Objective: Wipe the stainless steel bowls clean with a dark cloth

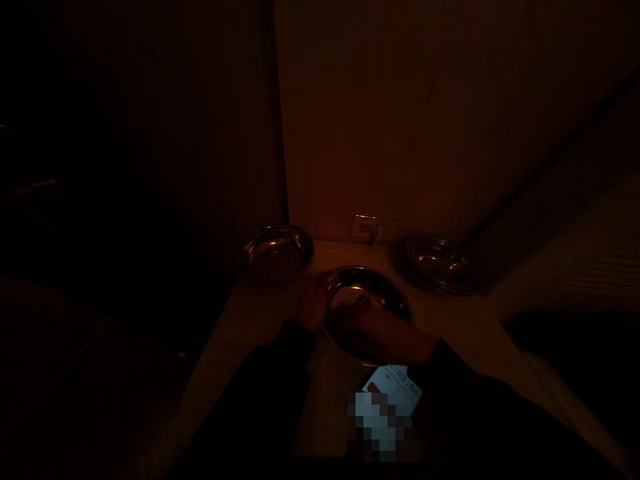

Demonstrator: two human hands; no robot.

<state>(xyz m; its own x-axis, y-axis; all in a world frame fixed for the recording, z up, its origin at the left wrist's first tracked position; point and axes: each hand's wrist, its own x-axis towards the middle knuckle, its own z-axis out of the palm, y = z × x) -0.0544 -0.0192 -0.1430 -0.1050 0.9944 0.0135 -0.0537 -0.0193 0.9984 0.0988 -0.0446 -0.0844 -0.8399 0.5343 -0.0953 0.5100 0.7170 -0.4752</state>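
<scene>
The light is very dim. A shiny round metal bowl (395,293) stands on the table in the middle. My left hand (314,301) is at its left rim, with the fingers closed against the side. Over the near part of the bowl reaches my right hand (373,327), its fingers down inside and bent together. Whatever they pinch in there is lost in the dark. A small bright patch shows at the bowl's bottom, too dim to name.
Another metal bowl (277,257) stands at the table's back left corner. Several stacked metal dishes (440,263) are at the back right. A wall socket (367,227) sits behind the table (250,347). Below the middle bowl lies a lit phone (400,390), partly blurred out.
</scene>
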